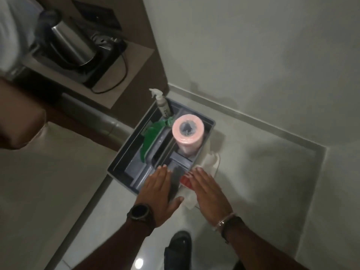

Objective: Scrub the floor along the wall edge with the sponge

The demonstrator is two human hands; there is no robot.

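Note:
A grey cleaning caddy [124, 152] stands on the pale tiled floor [253, 162] near the wall corner. My left hand [159, 193], with a dark watch on its wrist, hovers flat over the caddy's near end, fingers apart and empty. My right hand [208, 193], wearing a bracelet, is spread flat over a white cloth [211, 159] and a red item [185, 181] at the caddy's near right corner. A dark flat piece [174, 182] lies between my hands; I cannot tell whether it is the sponge. The grey skirting [253, 121] runs along the wall edge.
In the caddy stand a pink roll [188, 133], a white spray bottle [162, 104] and a green tool [153, 139]. A counter with a steel kettle [72, 45] and cable is at the upper left. My dark shoe [178, 250] is on the floor below my hands.

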